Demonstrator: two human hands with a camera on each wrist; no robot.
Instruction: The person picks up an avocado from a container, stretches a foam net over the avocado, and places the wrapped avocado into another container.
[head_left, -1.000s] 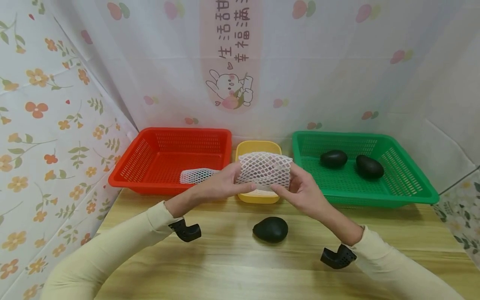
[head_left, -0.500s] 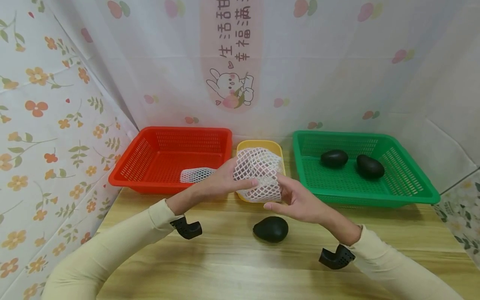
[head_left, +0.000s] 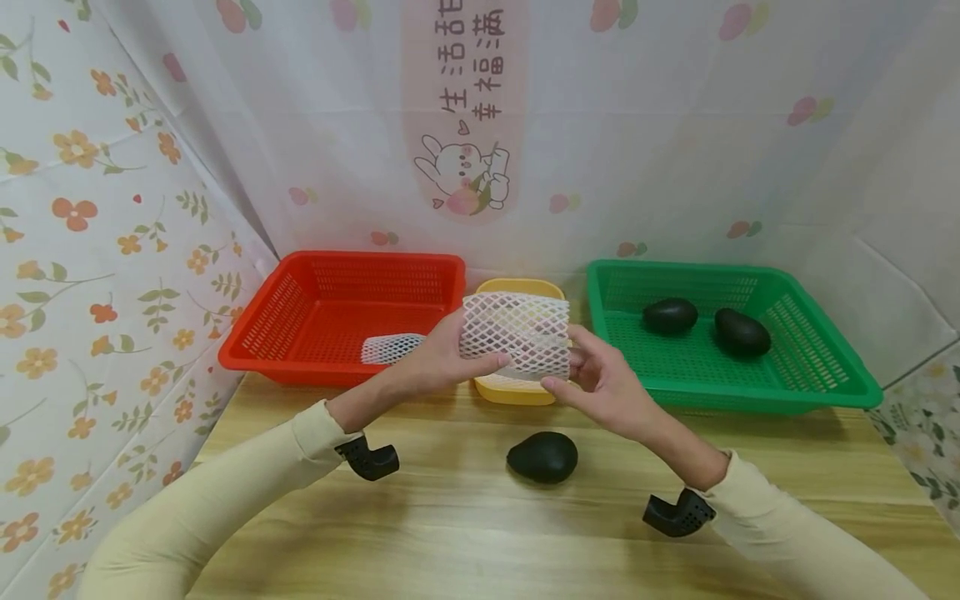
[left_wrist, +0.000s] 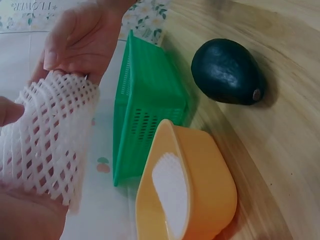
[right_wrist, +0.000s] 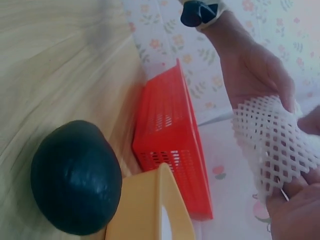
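Observation:
A white foam fruit net (head_left: 516,335) is held up between both hands, over the yellow bin (head_left: 516,397). My left hand (head_left: 444,354) grips its left end, thumb across the front and fingers behind. At the right end, my right hand (head_left: 606,385) holds the edge, fingers curled behind and thumb low in front. The mesh lies flattened and stretched sideways, also seen in the left wrist view as the foam net (left_wrist: 47,135). A dark green avocado (head_left: 543,457) lies on the wooden table below the hands. More white netting (left_wrist: 171,192) sits inside the yellow bin.
At the left stands a red basket (head_left: 270,367) with one white foam net (head_left: 392,348) in it, partly behind the left forearm. A green basket (head_left: 750,398) at the right holds two dark avocados (head_left: 670,316). Printed cloth (head_left: 675,125) hangs behind and at the sides.
The right hand briefly loosened, its thumb coming away as the net bunched and sagged. Now it holds the right end again and the net is flat, slightly farther left than at first.

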